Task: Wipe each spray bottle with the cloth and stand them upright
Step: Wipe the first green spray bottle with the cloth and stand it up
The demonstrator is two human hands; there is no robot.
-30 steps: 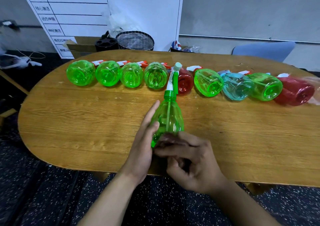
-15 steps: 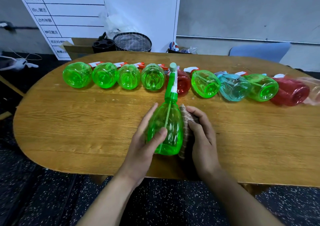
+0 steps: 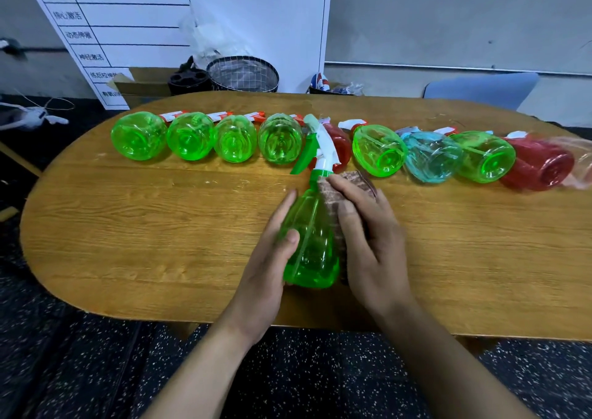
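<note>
The green spray bottle (image 3: 309,236) is held near the front edge of the desk (image 3: 128,232), its base toward the person and its white and green trigger head (image 3: 315,149) pointing away. It appears tilted, with the base low near the desk; whether the base touches the wood cannot be told. The bottle is steadied by the left hand (image 3: 272,258), whose grip is closed round the left flank, thumb laid across the front. This hold is judged to brace the bottle against the rubbing pressure.

The brown cloth (image 3: 336,200) is pressed against the bottle's right flank by the right hand (image 3: 371,236). Its fingers lie nearly straight along the cloth, so this grip is a flat press rather than a clench. The wiping of this bottle is judged to be in hand.

A row of spray bottles (image 3: 278,143) is laid on its side along the far half of the desk, bases toward the person: mostly green, with two red and one blue. None is seen standing upright, so most of the task is judged outstanding.

The desk is an oval wooden top with visible grain. Behind it are seen a white board (image 3: 128,18) with ruled lines, a mesh bin (image 3: 243,74), a cardboard box (image 3: 141,83) and a blue chair back (image 3: 480,90). The floor (image 3: 80,370) is dark and speckled.
</note>
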